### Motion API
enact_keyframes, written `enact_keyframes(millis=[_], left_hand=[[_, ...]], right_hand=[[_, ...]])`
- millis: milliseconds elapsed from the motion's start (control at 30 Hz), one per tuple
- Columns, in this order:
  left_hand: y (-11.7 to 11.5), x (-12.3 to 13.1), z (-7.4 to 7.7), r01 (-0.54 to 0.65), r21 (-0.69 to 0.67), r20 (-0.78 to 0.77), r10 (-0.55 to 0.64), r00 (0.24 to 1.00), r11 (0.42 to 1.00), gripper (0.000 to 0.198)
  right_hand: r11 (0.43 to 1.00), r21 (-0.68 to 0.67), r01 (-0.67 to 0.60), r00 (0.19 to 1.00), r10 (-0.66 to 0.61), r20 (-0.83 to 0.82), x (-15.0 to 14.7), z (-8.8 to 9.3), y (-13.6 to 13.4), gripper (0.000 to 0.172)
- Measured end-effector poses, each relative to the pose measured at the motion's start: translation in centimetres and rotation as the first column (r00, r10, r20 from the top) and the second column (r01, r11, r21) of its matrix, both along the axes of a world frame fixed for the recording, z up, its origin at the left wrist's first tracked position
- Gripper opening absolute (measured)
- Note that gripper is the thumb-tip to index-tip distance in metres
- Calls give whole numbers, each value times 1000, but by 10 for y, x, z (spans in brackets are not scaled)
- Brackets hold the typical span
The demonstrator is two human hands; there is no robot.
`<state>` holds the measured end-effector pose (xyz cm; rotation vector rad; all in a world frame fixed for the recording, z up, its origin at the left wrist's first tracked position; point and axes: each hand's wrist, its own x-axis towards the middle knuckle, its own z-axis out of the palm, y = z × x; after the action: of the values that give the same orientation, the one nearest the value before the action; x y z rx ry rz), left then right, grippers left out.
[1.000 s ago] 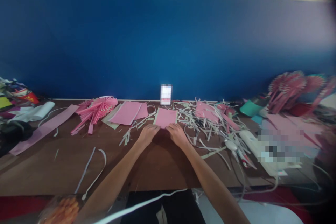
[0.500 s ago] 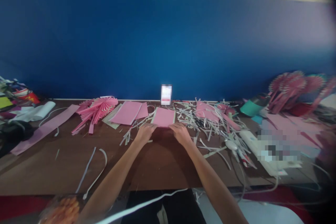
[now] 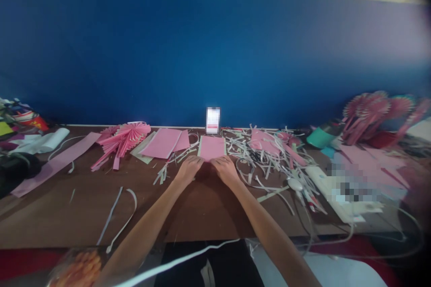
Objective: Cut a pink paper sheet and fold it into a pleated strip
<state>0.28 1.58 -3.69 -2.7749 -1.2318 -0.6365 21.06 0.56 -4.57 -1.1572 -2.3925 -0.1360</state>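
A pink sheet of paper (image 3: 213, 147) with pale strips along its sides lies flat in front of me at the middle of the table. My left hand (image 3: 191, 167) pinches the near edge of this sheet at its left end. At the same edge, slightly to the right, my right hand (image 3: 222, 167) has its fingers closed on the paper. The two hands are close together, with the fingertips partly hidden behind the knuckles. Left of the sheet rest more pink sheets (image 3: 161, 143), loosely stacked.
A lit phone (image 3: 213, 120) stands against the blue partition (image 3: 168, 54). Right of my hands spreads a heap of white paper strips (image 3: 249, 157). Pink pleated fans (image 3: 134, 132) lie at left; more fans (image 3: 373, 107) stand at right. A white power strip (image 3: 332, 193) and cables lie near right.
My right hand has shifted left, closer to my left hand, along the sheet's near edge. The view has tilted very slightly; other things stay in place.
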Motion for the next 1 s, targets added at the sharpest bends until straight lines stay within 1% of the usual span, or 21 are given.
enact_keyframes(millis=[100,167,300,433,533,633,767,833,867,933,967,1000], left_hand=[[0,2,-3,59,53,-5,-59,998,997,40],[0,5,-6,76,77,-16,-75,997,994,40],[-1,11,-10,22,68,-36,-20,999,997,25],[-3,8,-3,-22,40,-62,24,998,999,17],[-1,0,0,-50,39,-38,52,998,998,20],[4,-9,-2,-94,40,9,94,996,995,26],[9,-18,-4,-89,44,34,87,996,995,30],[7,-19,-1,-131,80,119,121,986,988,29],[6,-18,1,-179,100,196,157,968,979,27],[0,-13,4,-295,108,393,232,890,949,28],[-4,-9,6,-337,87,483,256,838,938,32],[-8,-4,8,-349,54,549,264,793,936,35]], right_hand=[[1000,-10,6,998,-6,61,-3,-3,1,26],[1000,-4,-2,996,2,89,-4,-4,0,22],[1000,-1,-17,994,17,104,-4,-4,0,21],[1000,-27,15,996,-13,89,2,0,-1,25],[999,-19,48,997,-46,64,12,1,-1,28],[996,11,91,996,-91,12,22,-2,1,27],[994,44,96,992,-92,-83,30,-7,5,28],[994,46,97,985,-89,-148,30,-8,5,28],[993,41,108,975,-97,-201,29,-8,5,27],[988,23,150,925,-132,-357,24,-6,2,24],[985,8,173,885,-152,-440,21,-5,1,22],[982,-11,189,842,-168,-513,17,-4,-2,20]])
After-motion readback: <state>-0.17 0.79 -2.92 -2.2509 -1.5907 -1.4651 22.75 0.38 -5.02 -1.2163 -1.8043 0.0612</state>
